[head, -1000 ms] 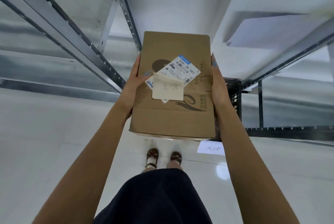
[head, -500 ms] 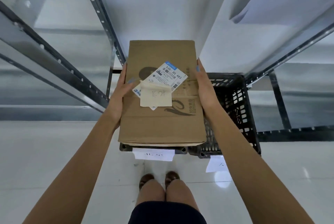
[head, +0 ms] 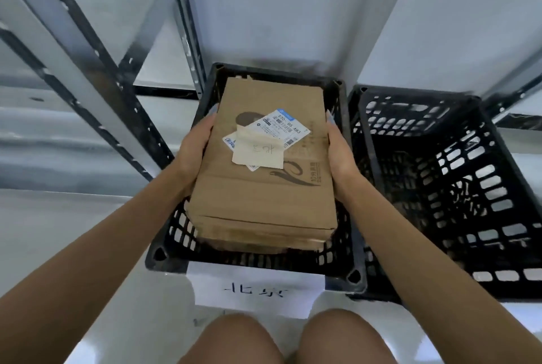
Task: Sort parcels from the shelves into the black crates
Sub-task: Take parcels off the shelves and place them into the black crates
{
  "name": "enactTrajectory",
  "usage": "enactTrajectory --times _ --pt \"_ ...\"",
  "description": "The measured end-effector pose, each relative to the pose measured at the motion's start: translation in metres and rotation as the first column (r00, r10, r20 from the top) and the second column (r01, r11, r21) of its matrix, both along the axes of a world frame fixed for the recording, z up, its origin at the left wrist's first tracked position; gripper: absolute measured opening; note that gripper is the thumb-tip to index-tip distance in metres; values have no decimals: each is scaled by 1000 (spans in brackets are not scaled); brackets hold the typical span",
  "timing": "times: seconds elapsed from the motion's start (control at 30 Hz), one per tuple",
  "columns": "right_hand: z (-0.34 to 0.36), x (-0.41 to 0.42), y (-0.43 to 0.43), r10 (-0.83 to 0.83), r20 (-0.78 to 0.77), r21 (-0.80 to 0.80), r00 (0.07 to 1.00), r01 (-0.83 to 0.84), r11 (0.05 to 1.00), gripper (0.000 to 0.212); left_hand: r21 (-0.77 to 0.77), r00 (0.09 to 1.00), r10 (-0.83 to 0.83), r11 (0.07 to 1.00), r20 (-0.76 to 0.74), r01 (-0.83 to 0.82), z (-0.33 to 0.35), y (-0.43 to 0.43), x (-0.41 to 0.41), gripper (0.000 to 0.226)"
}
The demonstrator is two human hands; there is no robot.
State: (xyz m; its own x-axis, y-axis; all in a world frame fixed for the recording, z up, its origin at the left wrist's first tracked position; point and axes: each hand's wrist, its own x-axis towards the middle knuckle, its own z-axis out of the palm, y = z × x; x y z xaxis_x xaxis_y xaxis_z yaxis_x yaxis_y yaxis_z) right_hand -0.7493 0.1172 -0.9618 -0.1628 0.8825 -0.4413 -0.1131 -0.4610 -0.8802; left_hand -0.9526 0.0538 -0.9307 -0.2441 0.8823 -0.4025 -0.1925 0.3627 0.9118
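Observation:
A flat brown cardboard parcel [head: 264, 196] with a white shipping label and a cream note on top is held low inside the left black crate [head: 252, 261]. My left hand [head: 195, 143] grips its left side and my right hand [head: 337, 146] grips its right side, fingers reaching along the edges. A second black crate [head: 469, 246] stands just to the right; it looks to hold nothing. Whether the parcel touches the crate's floor is hidden.
A white paper sign [head: 255, 290] with handwritten characters is stuck on the left crate's front. Grey metal shelf uprights [head: 96, 79] rise at the left, another shelf frame at the right. My knees [head: 281, 340] are bent close to the crate on the white floor.
I have crouched down, and both hands have lowered the parcel from above the crates into the left crate. The crates now fill the view.

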Motion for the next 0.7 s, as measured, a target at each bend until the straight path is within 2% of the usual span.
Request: enactTrajectory --times 0.13,0.27,0.37,0.43,0.6,0.7 --pt "-40 -1 -7 101 64 27 993 -103 994 54 -72 996 -94 993 -7 93 -50 1 -18 41" --pt "-63 -5 -20 118 89 -44 989 -115 992 63 -163 992 -101 983 -79 87 -68 -2 -27 26" --pt "-74 -13 -32 125 126 -67 984 -117 991 61 -243 949 -177 964 -263 113 -71 -4 -25 40" --pt "-81 -17 -32 114 143 -49 983 -108 993 58 -228 902 -215 964 -375 135 -76 -3 -24 46" --pt "-84 -25 -34 62 152 -16 986 -60 998 53 -138 847 -184 982 -499 132 -88 -4 -21 40" --pt "-85 -29 -36 28 168 10 985 -30 1000 52 -110 832 -158 987 -531 117 -93 -5 -19 45"
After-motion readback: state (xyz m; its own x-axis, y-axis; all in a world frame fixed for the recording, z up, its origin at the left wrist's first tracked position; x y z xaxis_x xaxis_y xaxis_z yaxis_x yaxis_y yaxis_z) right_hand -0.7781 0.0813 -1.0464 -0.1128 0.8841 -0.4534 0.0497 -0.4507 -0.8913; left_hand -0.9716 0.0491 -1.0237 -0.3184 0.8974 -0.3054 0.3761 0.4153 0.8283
